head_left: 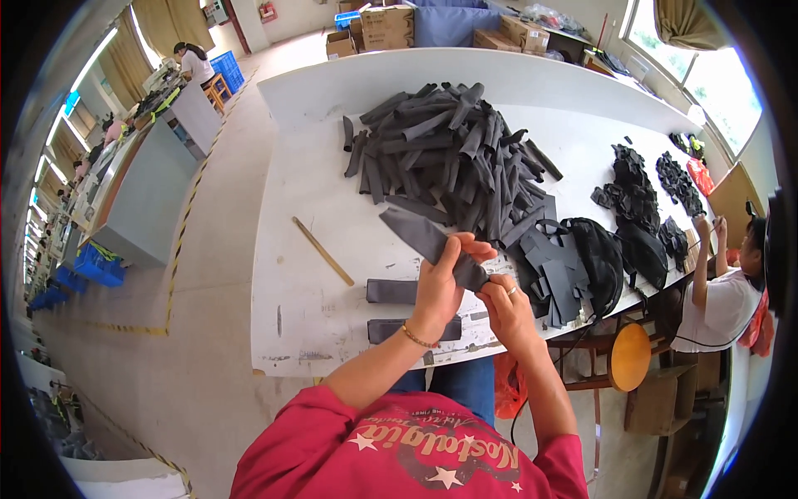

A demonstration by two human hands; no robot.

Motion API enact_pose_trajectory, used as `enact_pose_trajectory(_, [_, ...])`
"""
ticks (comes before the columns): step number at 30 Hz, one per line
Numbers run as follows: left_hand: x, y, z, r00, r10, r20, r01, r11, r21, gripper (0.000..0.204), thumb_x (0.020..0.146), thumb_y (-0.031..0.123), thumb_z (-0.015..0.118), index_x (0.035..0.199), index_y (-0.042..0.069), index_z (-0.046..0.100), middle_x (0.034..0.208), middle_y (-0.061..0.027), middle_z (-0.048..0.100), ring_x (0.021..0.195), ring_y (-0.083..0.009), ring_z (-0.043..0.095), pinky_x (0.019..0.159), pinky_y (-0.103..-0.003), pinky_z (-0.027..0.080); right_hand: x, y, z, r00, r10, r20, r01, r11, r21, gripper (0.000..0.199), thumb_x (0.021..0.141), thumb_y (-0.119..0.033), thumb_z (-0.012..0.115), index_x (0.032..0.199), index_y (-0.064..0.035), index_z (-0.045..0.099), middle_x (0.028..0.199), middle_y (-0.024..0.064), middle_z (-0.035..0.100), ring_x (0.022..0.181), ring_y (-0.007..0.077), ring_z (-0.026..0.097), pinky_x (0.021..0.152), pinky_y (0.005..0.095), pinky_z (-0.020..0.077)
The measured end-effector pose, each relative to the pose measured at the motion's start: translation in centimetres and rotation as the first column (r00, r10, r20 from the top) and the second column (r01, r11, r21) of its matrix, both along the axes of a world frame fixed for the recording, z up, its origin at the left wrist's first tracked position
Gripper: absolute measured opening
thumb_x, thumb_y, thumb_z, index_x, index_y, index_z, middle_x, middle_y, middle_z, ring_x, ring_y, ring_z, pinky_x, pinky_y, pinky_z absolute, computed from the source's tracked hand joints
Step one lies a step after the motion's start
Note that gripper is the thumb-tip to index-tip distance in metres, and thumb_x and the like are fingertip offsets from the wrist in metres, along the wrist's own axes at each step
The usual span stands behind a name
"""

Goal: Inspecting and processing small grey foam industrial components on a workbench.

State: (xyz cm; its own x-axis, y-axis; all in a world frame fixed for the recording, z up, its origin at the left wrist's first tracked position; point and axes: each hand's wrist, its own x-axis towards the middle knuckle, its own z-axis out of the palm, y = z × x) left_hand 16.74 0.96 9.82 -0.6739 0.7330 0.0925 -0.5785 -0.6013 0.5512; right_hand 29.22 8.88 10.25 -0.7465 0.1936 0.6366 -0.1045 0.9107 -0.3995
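Fingers of both hands are closed on one dark grey fabric strip (432, 245), held up over the white worktop (307, 191): the left hand (438, 287) wraps its middle while the right hand (504, 301) pinches its lower end. Working it well seems to call for a steady left grip while the right squares the end, with the strip kept clear of the big pile of like strips (449, 150) behind and the two flat pieces (392, 291) below.
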Motion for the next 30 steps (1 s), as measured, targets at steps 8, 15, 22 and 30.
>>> enact_pose_trajectory(8, [1.3,0.0,-0.9,0.998,-0.005,0.060,0.002,0.999,0.051,0.030,0.099,0.030,0.055,0.107,0.002,0.061,0.101,-0.0127,0.069,0.102,-0.0299,0.065,0.095,-0.041,0.049,-0.7,0.2,-0.6,0.998,0.049,-0.040,-0.049,0.999,0.008,0.024,0.076,0.003,0.071,0.091,-0.0009,0.053,0.090,0.0137,0.058,0.077,0.0328,0.060,0.062,0.0410,0.0501])
enact_pose_trajectory(15, [1.8,-0.2,-1.5,0.997,-0.004,0.078,0.001,0.999,0.045,0.029,0.098,0.030,0.055,0.106,0.003,0.061,0.099,-0.0110,0.069,0.103,-0.0300,0.065,0.097,-0.041,0.048,-1.3,0.3,-0.9,0.998,0.062,-0.022,-0.062,0.998,0.007,0.021,0.075,0.002,0.070,0.089,-0.0017,0.054,0.091,0.0128,0.058,0.080,0.0321,0.061,0.063,0.0405,0.0512])
enact_pose_trajectory(22, [1.5,-0.4,-1.8,0.998,0.004,0.070,-0.006,0.999,0.034,0.029,0.100,0.029,0.053,0.106,0.002,0.062,0.099,-0.0133,0.069,0.106,-0.0312,0.065,0.098,-0.042,0.047,-1.6,0.2,-1.3,0.999,0.049,0.009,-0.049,0.999,-0.012,0.019,0.076,0.002,0.069,0.088,-0.0023,0.056,0.094,0.0124,0.059,0.085,0.0316,0.061,0.068,0.0407,0.0519])
enact_pose_trajectory(30, [0.3,-0.1,-1.0,0.999,0.038,0.038,-0.037,0.999,-0.021,0.033,0.101,0.030,0.049,0.115,0.000,0.057,0.116,-0.0215,0.065,0.111,-0.0305,0.062,0.099,-0.041,0.046,-3.4,-2.5,-1.4,0.993,-0.095,-0.063,0.025,0.720,-0.694,0.017,0.084,-0.002,0.069,0.093,-0.0027,0.055,0.110,0.0064,0.057,0.091,0.0142,0.055,0.076,0.0273,0.0448])
